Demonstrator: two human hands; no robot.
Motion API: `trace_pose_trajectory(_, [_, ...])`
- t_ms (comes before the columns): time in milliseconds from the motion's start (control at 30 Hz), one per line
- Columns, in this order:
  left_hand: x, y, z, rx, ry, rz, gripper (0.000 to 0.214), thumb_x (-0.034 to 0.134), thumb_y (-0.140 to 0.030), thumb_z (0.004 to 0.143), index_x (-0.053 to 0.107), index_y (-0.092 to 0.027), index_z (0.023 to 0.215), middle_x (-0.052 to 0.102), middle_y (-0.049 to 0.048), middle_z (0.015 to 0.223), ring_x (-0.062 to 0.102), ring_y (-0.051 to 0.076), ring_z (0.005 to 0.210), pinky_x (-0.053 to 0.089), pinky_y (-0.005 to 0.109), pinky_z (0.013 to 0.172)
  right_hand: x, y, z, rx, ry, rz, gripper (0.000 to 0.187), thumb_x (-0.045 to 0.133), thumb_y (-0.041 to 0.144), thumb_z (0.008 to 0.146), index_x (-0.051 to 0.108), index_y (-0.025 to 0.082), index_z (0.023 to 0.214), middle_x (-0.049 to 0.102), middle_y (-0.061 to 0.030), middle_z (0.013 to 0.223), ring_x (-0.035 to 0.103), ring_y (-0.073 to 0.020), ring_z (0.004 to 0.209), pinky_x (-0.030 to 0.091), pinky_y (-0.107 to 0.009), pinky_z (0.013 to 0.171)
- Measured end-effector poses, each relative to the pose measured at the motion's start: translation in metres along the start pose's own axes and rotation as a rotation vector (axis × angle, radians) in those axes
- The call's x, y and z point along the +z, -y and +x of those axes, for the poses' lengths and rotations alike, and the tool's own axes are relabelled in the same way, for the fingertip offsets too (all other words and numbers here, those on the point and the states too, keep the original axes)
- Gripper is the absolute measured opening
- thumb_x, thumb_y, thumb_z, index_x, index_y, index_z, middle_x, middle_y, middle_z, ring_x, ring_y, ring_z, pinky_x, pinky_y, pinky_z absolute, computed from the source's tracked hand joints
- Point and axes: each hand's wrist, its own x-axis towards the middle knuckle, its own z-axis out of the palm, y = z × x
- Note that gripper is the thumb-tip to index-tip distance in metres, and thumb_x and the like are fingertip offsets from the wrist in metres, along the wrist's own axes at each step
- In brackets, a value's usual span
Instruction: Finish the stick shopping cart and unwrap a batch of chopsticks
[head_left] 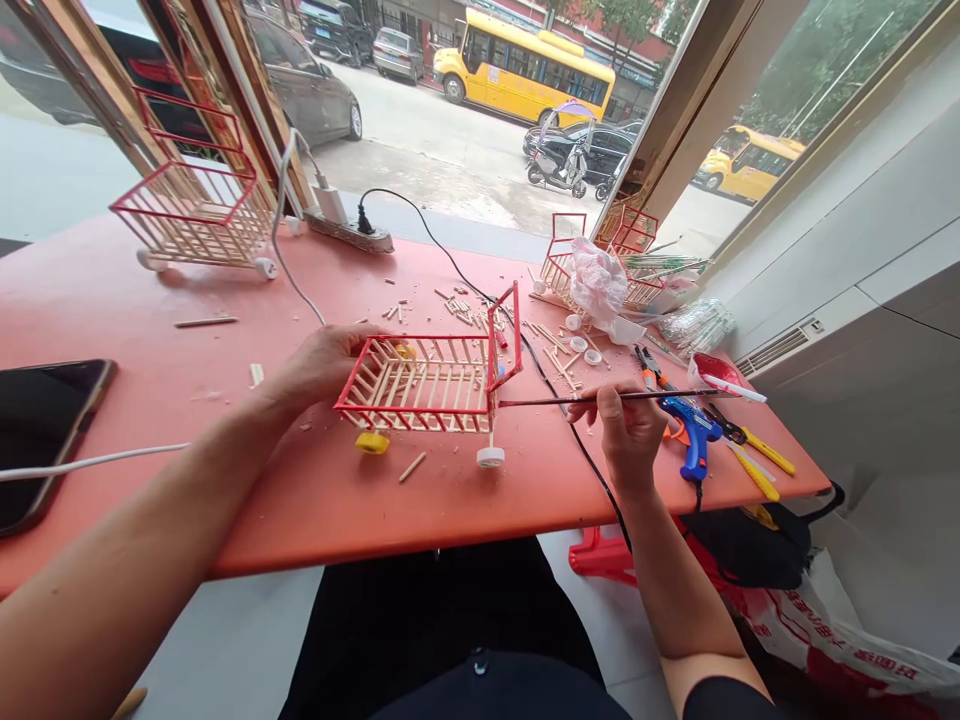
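A miniature shopping cart (420, 375) of thin wooden sticks stands on the table, its top rim and handle red. Its wheels are bottle caps, yellow at the left and white at the right. My left hand (326, 365) is closed on the cart's left end, the fingertips partly hidden behind the sticks. In my right hand (626, 425) is a slim dark-handled paintbrush (547, 402), pinched between thumb and fingers. The brush lies almost level, and its tip meets the cart's right end below the handle. A small dish of red paint (712, 368) sits beyond that hand.
A second stick cart (199, 205) stands back left, others back right beside a crumpled plastic bag (598, 275). Cut sticks (465, 310) litter the middle. A blue glue gun (691, 430), pliers (651, 368), a power strip (349, 232), a phone (52, 425) and a black cable (551, 375) surround the cart.
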Motion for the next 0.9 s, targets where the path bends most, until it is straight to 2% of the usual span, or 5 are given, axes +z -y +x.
trace_pose_trajectory(67, [-0.007,-0.002,-0.001,-0.024,-0.015,-0.038,0.043,0.070,-0.034,0.073,0.081,-0.015,0.110,0.080,-0.0004,0.086,0.070,0.018,0.081,0.056,0.024,0.074,-0.001,-0.002,0.001,-0.008,-0.015,0.011,0.034,0.065,0.047,0.107,0.073,0.021,0.087,0.078,-0.0010,0.068,0.074,-0.0163,0.056,0.052,-0.027,0.052])
trace_pose_trajectory(200, [-0.023,-0.009,-0.006,0.003,-0.289,-0.021,0.047,0.069,-0.036,0.084,0.079,-0.012,0.122,0.082,0.0057,0.105,0.070,0.018,0.091,0.057,0.030,0.091,-0.002,-0.006,0.003,-0.015,-0.013,0.020,0.031,0.065,0.043,0.108,0.074,0.021,0.087,0.078,-0.0005,0.068,0.074,-0.0152,0.056,0.052,-0.026,0.053])
trace_pose_trajectory(367, [-0.041,-0.031,-0.022,0.175,-0.421,0.036,0.045,0.072,-0.042,0.084,0.083,-0.011,0.114,0.081,0.0086,0.110,0.069,0.019,0.095,0.055,0.030,0.093,-0.003,-0.009,0.004,-0.024,0.002,-0.023,0.031,0.065,0.043,0.107,0.074,0.021,0.088,0.078,-0.0004,0.067,0.074,-0.0158,0.056,0.058,-0.029,0.059])
trace_pose_trajectory(633, [-0.019,-0.070,-0.015,0.577,0.198,0.495,0.024,0.065,-0.027,0.091,0.089,-0.026,0.096,0.083,0.0039,0.095,0.072,0.018,0.082,0.049,0.028,0.079,-0.004,-0.008,0.006,-0.064,0.000,-0.072,0.031,0.064,0.041,0.108,0.074,0.021,0.086,0.076,0.0007,0.064,0.073,-0.0157,0.054,0.059,-0.029,0.060])
trace_pose_trajectory(900, [0.001,-0.074,0.010,0.631,0.481,0.822,0.032,0.065,-0.006,0.091,0.089,-0.027,0.092,0.082,0.0018,0.093,0.068,0.015,0.075,0.041,0.025,0.069,-0.005,-0.012,0.006,-0.083,-0.008,-0.078,0.028,0.065,0.037,0.108,0.074,0.021,0.088,0.076,0.0013,0.065,0.074,-0.0149,0.055,0.058,-0.027,0.060])
